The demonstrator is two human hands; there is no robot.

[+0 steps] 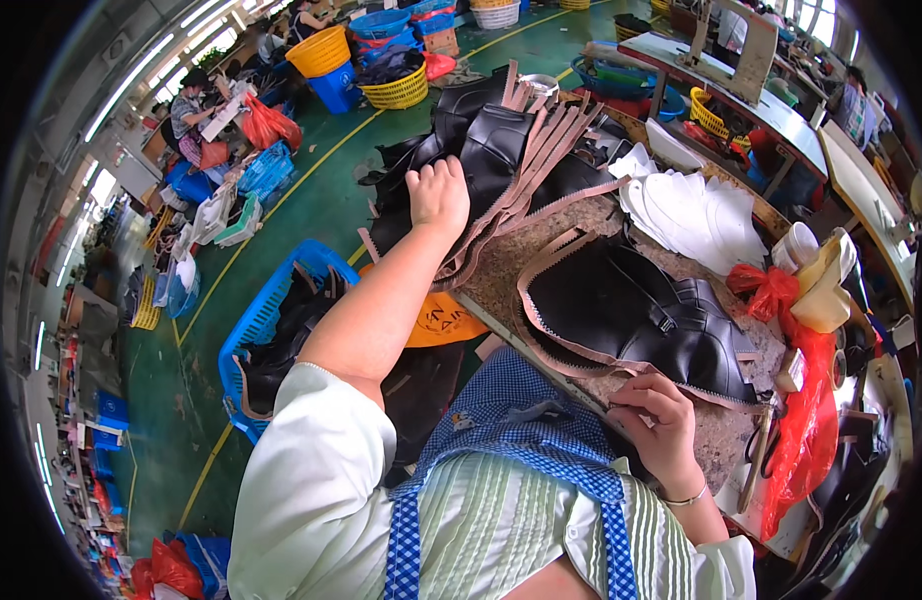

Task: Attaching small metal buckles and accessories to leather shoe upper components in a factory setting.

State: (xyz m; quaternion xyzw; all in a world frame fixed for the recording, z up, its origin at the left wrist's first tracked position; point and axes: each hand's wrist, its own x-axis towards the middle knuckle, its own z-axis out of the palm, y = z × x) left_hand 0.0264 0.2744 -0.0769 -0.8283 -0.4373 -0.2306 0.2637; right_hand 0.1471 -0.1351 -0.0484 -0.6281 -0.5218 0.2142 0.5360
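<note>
My left hand reaches out over a heap of black leather boot uppers edged with brownish-pink zipper tape. Its fingers are curled down onto the leather, and the fingertips are hidden. Flat on the stone-like worktop lies another black boot upper, with a strap and buckle and a zipper along its curved edge. Beside this upper's near edge, my right hand is closed, thumb against bent fingers. Whatever it pinches, if anything, is too small to make out.
White curved pieces are stacked at the worktop's far right. A red plastic bag hangs by a yellowish container on the right. Left of me stands a blue basket of black pieces. Other people work farther off.
</note>
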